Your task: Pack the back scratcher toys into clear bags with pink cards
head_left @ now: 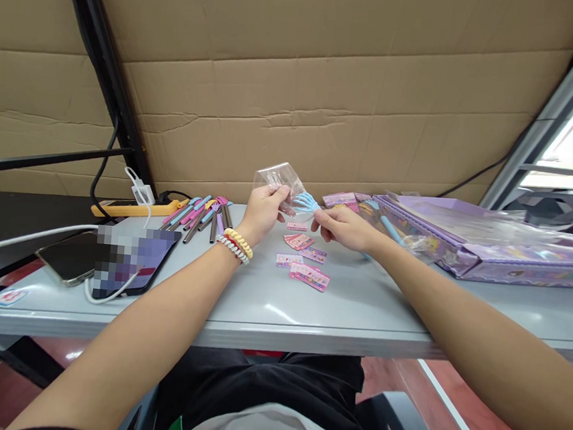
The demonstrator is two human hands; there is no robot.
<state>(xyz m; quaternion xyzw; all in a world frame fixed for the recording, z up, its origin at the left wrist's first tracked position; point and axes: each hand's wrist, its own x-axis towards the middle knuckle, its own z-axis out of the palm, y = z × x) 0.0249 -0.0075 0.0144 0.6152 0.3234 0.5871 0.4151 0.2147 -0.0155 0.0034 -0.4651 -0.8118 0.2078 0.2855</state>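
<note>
A clear plastic bag (pixel 280 176) is pinched between the thumb and fingers of my left hand (pixel 266 206), above the grey table (pixel 253 306). At the bag's right side, my right hand (pixel 338 225) grips a light blue item with a hand-shaped end (pixel 306 202); that end lies at or within the bag's opening, I cannot tell exactly which. Below my hands, several small pink printed cards (pixel 311 276) lie on the table. Left of my left hand sits a pile of sticks (pixel 201 213) in pink, blue and purple with metallic shafts.
A purple box with clear film (pixel 514 252) stands at the right, with wrapped packets (pixel 340 200) at the back. At the left are two phones (pixel 69 256), white cables (pixel 147 213) and a yellow object (pixel 121 209). Cardboard (pixel 328 78) walls the back.
</note>
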